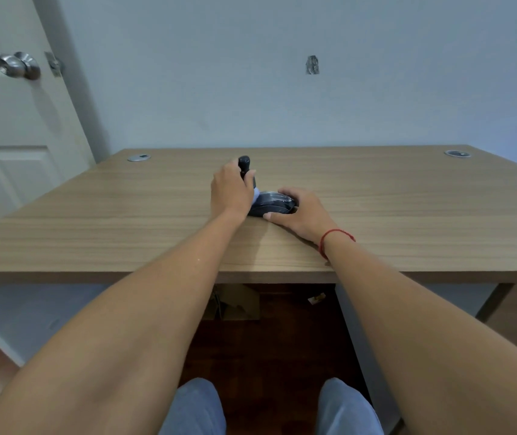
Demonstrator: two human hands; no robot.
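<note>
Dead ahead at twelve o'clock on the tabletop (125,215), my left hand (232,191) wraps the black handle (244,164). My right hand (301,211) cups the dark base (271,204) at its four o'clock. I judge it rigid, smooth and fairly light, best steadied low on the base.

Black low-domed device (273,204), upright handle (245,164), flat on wooden desk (125,215)

Wooden desk (94,221) against pale blue wall (251,73) — white door (15,127) at left.
</note>
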